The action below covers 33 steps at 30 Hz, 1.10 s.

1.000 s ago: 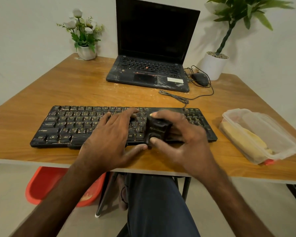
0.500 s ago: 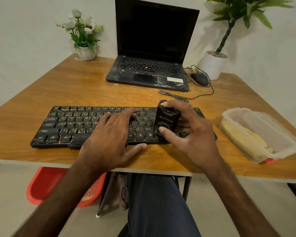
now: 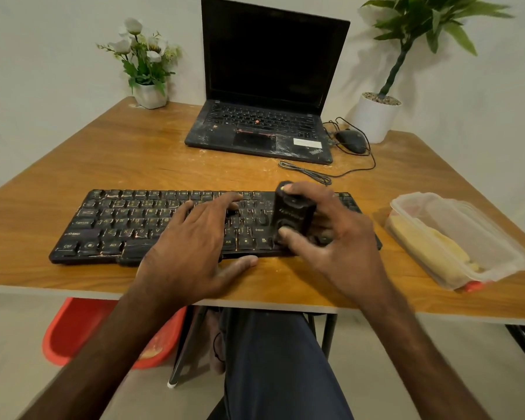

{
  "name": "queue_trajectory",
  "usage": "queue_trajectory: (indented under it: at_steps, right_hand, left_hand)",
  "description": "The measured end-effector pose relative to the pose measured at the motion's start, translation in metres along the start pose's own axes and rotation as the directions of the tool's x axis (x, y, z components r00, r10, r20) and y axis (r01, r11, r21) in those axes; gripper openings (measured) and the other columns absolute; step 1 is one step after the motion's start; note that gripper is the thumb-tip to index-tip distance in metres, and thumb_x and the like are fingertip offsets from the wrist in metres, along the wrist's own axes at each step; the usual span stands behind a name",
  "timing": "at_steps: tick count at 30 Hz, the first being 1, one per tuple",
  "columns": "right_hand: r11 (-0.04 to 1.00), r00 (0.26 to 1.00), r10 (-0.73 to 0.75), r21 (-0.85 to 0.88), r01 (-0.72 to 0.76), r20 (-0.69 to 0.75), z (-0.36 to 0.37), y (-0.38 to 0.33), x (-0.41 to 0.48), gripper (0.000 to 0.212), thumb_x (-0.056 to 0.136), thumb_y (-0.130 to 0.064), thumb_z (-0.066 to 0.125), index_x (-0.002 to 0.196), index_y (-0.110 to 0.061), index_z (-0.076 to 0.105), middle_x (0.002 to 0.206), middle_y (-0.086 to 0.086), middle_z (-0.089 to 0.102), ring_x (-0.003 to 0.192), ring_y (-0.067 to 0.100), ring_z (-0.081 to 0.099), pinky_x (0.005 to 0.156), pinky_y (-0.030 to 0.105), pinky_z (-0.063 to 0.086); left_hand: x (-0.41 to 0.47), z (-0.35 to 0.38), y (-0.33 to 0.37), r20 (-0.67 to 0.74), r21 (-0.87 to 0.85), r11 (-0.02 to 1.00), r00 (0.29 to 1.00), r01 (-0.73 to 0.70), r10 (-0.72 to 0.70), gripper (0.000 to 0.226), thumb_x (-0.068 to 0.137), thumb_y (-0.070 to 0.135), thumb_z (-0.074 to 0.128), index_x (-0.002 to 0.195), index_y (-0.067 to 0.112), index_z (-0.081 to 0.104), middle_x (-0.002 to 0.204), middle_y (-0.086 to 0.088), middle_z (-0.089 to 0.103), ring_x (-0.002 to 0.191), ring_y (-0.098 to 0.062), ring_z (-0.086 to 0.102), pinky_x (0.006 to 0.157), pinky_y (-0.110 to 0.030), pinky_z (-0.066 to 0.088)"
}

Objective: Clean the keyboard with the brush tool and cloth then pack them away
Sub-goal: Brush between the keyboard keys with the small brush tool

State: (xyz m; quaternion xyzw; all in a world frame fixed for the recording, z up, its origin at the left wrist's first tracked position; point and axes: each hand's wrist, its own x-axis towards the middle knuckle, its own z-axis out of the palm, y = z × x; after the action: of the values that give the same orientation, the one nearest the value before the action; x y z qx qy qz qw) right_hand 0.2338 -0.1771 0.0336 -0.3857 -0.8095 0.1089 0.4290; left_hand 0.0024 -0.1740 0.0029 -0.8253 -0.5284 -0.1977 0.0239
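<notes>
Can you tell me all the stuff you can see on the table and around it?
table: 1, brown wood, under everything
keyboard: 1, black, front of table
brush tool: 1, black, on the keyboard's right part
laptop: 1, black, open, back middle
mouse: 1, black, right of laptop
cable: 1, black, between laptop and keyboard
flowers: 1 bunch, white, white pot, back left corner
plant: 1, green, white pot, back right corner
plastic box: 1, clear, right side
yellow thing: 1, yellow, inside the box
basin: 1, red, floor under table, left
left hand: 1, fingers flat on keyboard
right hand: 1, grips brush tool
</notes>
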Motion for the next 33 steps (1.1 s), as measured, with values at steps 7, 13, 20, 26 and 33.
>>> queue_trajectory:
  at_steps: [7,13,20,26,33]
  right_hand:
    - [0.998,0.994,-0.057,0.002,0.057,0.088,0.007,-0.008,-0.006,0.062,0.087,-0.02,0.075,0.137,-0.037,0.043,0.129,-0.003,0.061,0.109,0.01,0.064,0.079,0.026,0.061]
    - [0.999,0.999,-0.01,0.051,0.007,0.054,0.006,-0.007,-0.002,0.061,0.086,-0.019,0.076,0.135,-0.037,0.045,0.128,-0.01,0.06,0.109,0.008,0.064,0.079,0.024,0.06]
    - [1.0,1.0,0.014,-0.001,-0.014,-0.016,0.001,-0.001,0.003,0.061,0.087,-0.018,0.076,0.135,-0.036,0.044,0.124,-0.009,0.061,0.104,0.008,0.066,0.075,0.027,0.061]
    - [0.998,0.998,-0.049,-0.043,0.05,0.03,0.005,-0.006,-0.004,0.063,0.086,-0.018,0.076,0.137,-0.035,0.044,0.126,-0.005,0.061,0.105,0.008,0.064,0.081,0.022,0.059]
    - [0.998,0.994,-0.062,0.03,0.06,0.085,0.012,-0.014,-0.008,0.062,0.087,-0.021,0.075,0.138,-0.037,0.043,0.129,-0.007,0.059,0.109,0.008,0.063,0.083,0.021,0.058]
  left_hand:
    - [-0.001,0.0,0.0,-0.007,-0.016,1.0,1.0,-0.006,0.006,0.094,0.084,0.08,0.038,0.149,0.015,0.019,0.14,-0.005,0.053,0.128,-0.022,0.052,0.112,-0.055,0.036]
    - [0.0,0.0,0.0,0.0,-0.009,1.0,1.0,0.004,-0.004,0.094,0.084,0.08,0.038,0.149,0.015,0.019,0.14,-0.005,0.052,0.129,-0.022,0.051,0.113,-0.054,0.036]
    - [-0.001,0.001,0.0,0.003,-0.02,1.0,1.0,0.01,-0.01,0.095,0.082,0.079,0.042,0.15,0.018,0.015,0.14,-0.002,0.054,0.13,-0.02,0.051,0.114,-0.053,0.034]
    - [-0.001,0.0,0.0,-0.006,-0.015,1.0,1.0,0.007,-0.007,0.093,0.083,0.079,0.04,0.148,0.017,0.019,0.139,-0.003,0.054,0.128,-0.02,0.052,0.113,-0.054,0.035]
    - [-0.001,0.0,0.001,-0.005,-0.006,1.0,1.0,0.0,0.0,0.092,0.085,0.079,0.036,0.148,0.013,0.022,0.138,-0.006,0.054,0.125,-0.023,0.053,0.112,-0.055,0.037]
